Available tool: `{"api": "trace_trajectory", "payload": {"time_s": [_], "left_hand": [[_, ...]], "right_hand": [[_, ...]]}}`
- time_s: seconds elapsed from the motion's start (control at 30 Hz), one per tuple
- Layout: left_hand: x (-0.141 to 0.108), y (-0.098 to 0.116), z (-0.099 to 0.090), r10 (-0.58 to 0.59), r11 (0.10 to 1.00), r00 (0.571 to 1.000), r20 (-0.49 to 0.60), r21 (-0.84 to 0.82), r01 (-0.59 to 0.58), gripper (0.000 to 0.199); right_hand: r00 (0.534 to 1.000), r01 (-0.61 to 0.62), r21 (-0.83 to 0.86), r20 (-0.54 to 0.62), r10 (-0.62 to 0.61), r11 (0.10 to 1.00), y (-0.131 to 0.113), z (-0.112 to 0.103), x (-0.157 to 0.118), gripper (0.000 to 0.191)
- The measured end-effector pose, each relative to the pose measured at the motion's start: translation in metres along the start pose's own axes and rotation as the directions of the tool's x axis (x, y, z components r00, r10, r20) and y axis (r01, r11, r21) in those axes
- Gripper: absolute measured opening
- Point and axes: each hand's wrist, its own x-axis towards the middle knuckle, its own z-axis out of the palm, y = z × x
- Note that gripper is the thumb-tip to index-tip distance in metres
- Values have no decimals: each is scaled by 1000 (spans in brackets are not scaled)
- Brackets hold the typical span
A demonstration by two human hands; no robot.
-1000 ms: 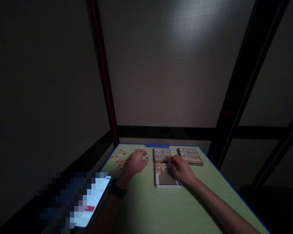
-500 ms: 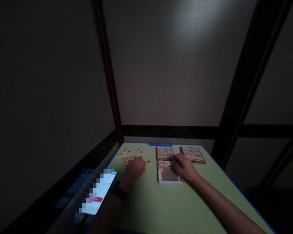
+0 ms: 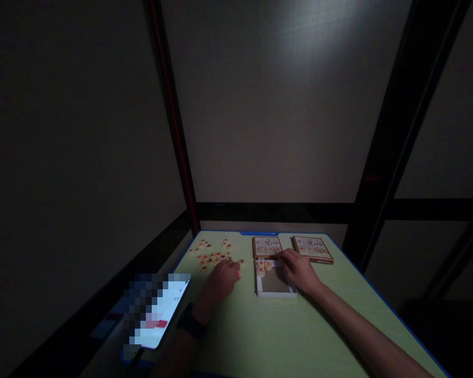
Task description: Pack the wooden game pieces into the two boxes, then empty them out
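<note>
My left hand (image 3: pixel 224 278), with a dark watch on its wrist, is closed low over the table. A round Chinese chess piece (image 3: pixel 238 274) with a red mark shows at its thumb and fingertips. Just past the fingers lies another Chinese chess piece (image 3: pixel 242 262). My right hand (image 3: pixel 300 270) rests over the right side of a shallow white box tray (image 3: pixel 276 294), its fingers pinched near the far right corner. What they hold is hidden. Several red-marked pieces (image 3: pixel 261 266) sit in the tray's far left corner; its grey bottom shows elsewhere.
Loose Chinese chess pieces (image 3: pixel 211 258) are scattered at the table's far left. Two flat printed boxes (image 3: pixel 268 247) (image 3: pixel 312 249) lie at the back. A lit phone (image 3: pixel 163 315) stands at the left edge of the green table (image 3: pixel 268 338). Dark walls surround the table.
My left hand has moved right and slightly toward the tray, and the red-marked piece at its fingertips has shifted right with it. My right hand has hardly moved.
</note>
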Motion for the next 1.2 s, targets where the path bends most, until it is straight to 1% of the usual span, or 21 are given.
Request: {"api": "trace_trajectory", "payload": {"time_s": [0.17,0.27,0.37,0.43,0.47,0.57,0.6,0.67,0.77,0.87,1.0,1.2], "left_hand": [[-3,-3,3,-8,998,1000,-19,-64,7,13],[-4,-5,1,-25,994,999,-35,-108,21,12],[-6,-13,-9,-64,992,990,-129,-120,48,21],[-8,-23,-22,-120,990,978,-171,-94,105,22],[-9,-29,-29,-151,987,976,-156,-72,141,21],[-14,-46,-46,-249,968,968,-16,38,249,17],[-15,-50,-48,-267,961,963,24,78,264,16],[-18,-54,-46,-261,960,963,63,122,252,15],[-20,-51,-36,-201,977,977,64,90,195,18],[-20,-42,-30,-185,982,980,73,55,181,18],[-19,-32,-32,-197,980,977,87,36,194,16],[-25,-30,-39,-159,987,982,100,-4,161,19]], "right_hand": [[1000,-12,-11,15,12,1000,-2,-2,1,22],[1000,-6,-14,14,6,1000,-3,-3,2,23],[1000,-3,-16,-5,3,1000,-2,-2,2,23],[1000,-2,-15,-25,2,1000,0,-1,1,23],[999,0,-16,-34,0,1000,1,-1,1,23],[999,10,-36,-41,-12,999,4,0,1,23],[999,12,-48,-36,-14,999,4,0,1,23],[1000,11,-68,-24,-12,998,4,-1,1,23],[1000,3,-84,-27,-6,996,4,-3,2,23],[999,1,-106,-37,-4,994,5,-4,2,23],[1000,6,-125,-28,-9,992,7,-5,2,22],[1000,-8,-155,-11,6,988,6,-6,3,23]]}}
